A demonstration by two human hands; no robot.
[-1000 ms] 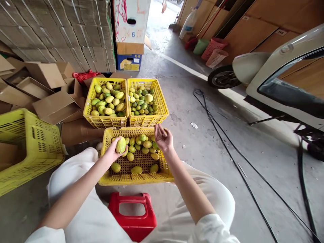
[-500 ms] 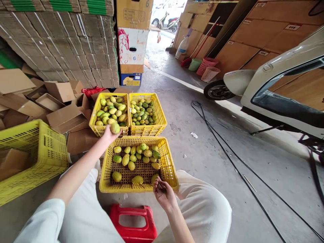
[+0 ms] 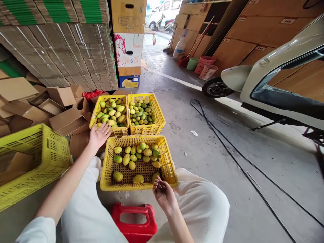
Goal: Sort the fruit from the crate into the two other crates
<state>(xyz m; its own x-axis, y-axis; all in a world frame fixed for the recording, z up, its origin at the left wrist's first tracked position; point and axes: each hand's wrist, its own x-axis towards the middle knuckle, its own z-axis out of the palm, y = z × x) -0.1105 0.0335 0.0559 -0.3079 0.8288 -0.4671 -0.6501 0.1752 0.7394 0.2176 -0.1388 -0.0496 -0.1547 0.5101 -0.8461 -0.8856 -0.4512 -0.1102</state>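
Note:
My left hand [image 3: 100, 135] is open and holds nothing, its fingers spread at the front edge of the back left yellow crate [image 3: 95, 108], which is heaped with yellow-green mangoes [image 3: 113, 112]. Beside that crate stands the back right crate [image 3: 159, 113], holding smaller, greener mangoes [image 3: 143, 111]. Closest to me is the front crate [image 3: 107, 168], with loose mangoes [image 3: 126, 159] spread over its bottom. At its near right corner my right hand [image 3: 163, 193] rests palm up, fingers loosely curled and empty. A mango [image 3: 155, 177] lies just behind those fingertips, partly hidden.
A red plastic stool or container with a handle [image 3: 134, 222] sits between my legs. To the left are a larger yellow crate [image 3: 54, 152] and loose cardboard boxes [image 3: 67, 118]. Black cables [image 3: 227, 155] cross the floor on the right, near a parked scooter [image 3: 255, 81].
My left hand has let go of the mango it held over the back left crate. It has moved left and its fingers have spread. My right hand has hardly moved.

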